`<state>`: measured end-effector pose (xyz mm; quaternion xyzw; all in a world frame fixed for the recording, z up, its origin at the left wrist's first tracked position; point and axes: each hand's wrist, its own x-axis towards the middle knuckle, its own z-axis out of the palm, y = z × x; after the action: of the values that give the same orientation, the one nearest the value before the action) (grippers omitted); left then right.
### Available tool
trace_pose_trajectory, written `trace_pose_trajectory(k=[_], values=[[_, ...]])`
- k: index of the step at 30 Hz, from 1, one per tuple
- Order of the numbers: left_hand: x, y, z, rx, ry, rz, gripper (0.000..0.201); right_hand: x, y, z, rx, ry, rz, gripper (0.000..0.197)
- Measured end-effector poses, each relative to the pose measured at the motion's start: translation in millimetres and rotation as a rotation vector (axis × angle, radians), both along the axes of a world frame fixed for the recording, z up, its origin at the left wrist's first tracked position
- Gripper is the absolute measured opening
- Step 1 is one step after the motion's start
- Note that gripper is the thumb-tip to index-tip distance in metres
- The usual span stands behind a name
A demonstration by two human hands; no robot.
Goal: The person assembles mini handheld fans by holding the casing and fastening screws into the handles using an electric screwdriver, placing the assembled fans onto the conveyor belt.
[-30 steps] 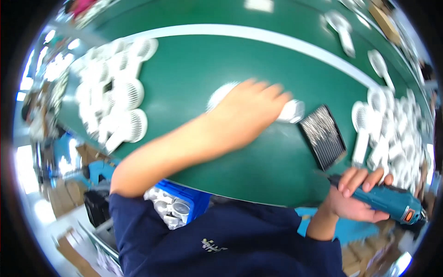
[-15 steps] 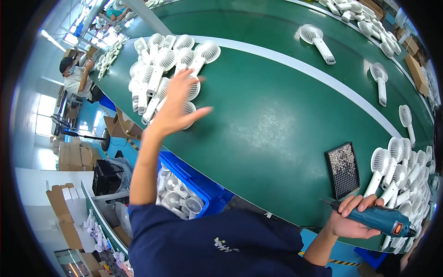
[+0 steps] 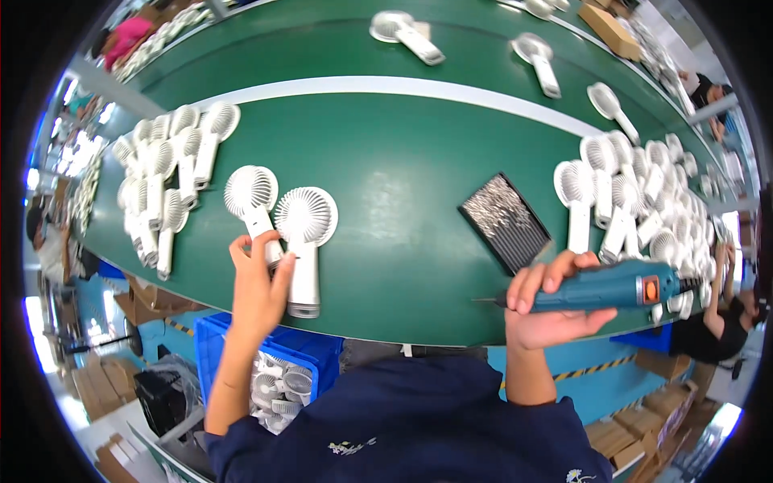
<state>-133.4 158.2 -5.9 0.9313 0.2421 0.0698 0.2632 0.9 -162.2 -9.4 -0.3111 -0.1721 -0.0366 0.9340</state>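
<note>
Curving along the person's body, the front edge of the green counter (image 3: 403,189) closes the near side, and a white stripe (image 3: 403,87) bends across farther away. Between these two borders, a broad green surface stretches from the right fan (image 3: 306,217) to the black tray (image 3: 523,248), giving wide room for moving. The room is more narrow at the left, where the left fan (image 3: 250,191) lies just beside the right fan, and behind them stands the left group of fans (image 3: 157,161). The lower end of the right fan comes near the front edge. Both fans are white, with a round ribbed head and a straight handle, and they lie with heads pointing away from the person. The left hand (image 3: 259,290) has its fingers and thumb about the handle of the left fan, with the thumb near the right fan's handle; I cannot tell if it grips firmly. The right hand (image 3: 549,326) is wrapped around a teal electric screwdriver (image 3: 592,288), whose thin bit points to the left, close to the front edge. The tray is filled partly with small metallic pieces and is near the right group of fans (image 3: 620,189). On the screwdriver an orange switch is seen; any print is too small for reading.
</note>
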Motion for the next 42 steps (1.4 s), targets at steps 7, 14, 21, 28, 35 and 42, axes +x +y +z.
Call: trace_pose_trajectory(k=[7, 14, 21, 28, 35, 42], values=[[39.6, -67.0, 16.7, 0.187, 0.189, -0.201, 0.052, -0.1, -24.3, 4.4, -0.07, 0.026, -0.05, 0.085], [84.4, -74.2, 30.6, 0.25, -0.239, -0.925, 0.06, 0.6, -31.1, -8.8, -0.048, 0.075, -0.089, 0.087], [134.7, -125.1, -5.5, 0.241, -0.335, -1.097, 0.041, 33.9, -23.6, 12.2, -0.094, -0.185, -0.13, 0.088], [147.2, -122.6, 4.6, 0.064, 0.014, -1.182, 0.043, 84.5, -14.1, -1.8, -0.349, -0.249, -0.055, 0.092], [140.2, -125.2, 4.5, -0.081, -0.164, -1.063, 0.041, 91.2, -14.7, -12.6, -0.294, -0.341, -0.075, 0.092], [138.2, -138.5, 5.2, -0.221, -0.093, -0.951, 0.033, 93.2, -13.8, -6.9, -0.284, -0.355, -0.113, 0.093]])
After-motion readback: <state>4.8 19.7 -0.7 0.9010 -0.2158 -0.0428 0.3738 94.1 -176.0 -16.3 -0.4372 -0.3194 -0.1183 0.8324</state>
